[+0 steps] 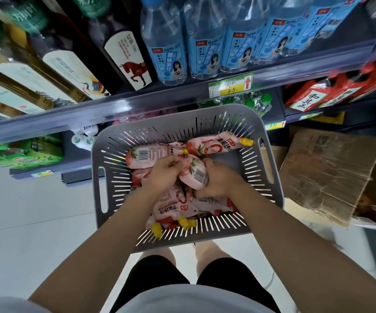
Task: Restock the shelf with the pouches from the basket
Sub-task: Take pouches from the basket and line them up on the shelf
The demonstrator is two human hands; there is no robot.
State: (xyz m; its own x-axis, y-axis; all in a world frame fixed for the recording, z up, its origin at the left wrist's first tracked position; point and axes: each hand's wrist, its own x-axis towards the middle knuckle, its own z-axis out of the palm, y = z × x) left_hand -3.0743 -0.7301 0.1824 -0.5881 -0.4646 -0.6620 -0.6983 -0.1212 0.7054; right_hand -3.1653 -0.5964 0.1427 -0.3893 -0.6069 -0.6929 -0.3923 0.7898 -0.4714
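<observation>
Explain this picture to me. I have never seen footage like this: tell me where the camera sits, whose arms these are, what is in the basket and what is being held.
There is no machine here. A person wears one wide-angle camera on the head, so you look down along their own bare arms. The left hand and the right hand reach into a grey slotted basket in front of a shop shelf. In the basket lie pink pouches with yellow caps. Both hands have their fingers curled on one pouch, barcode side up, in the middle of the pile. Water bottles stand on the shelf above, and flattened cardboard lies to the right.
</observation>
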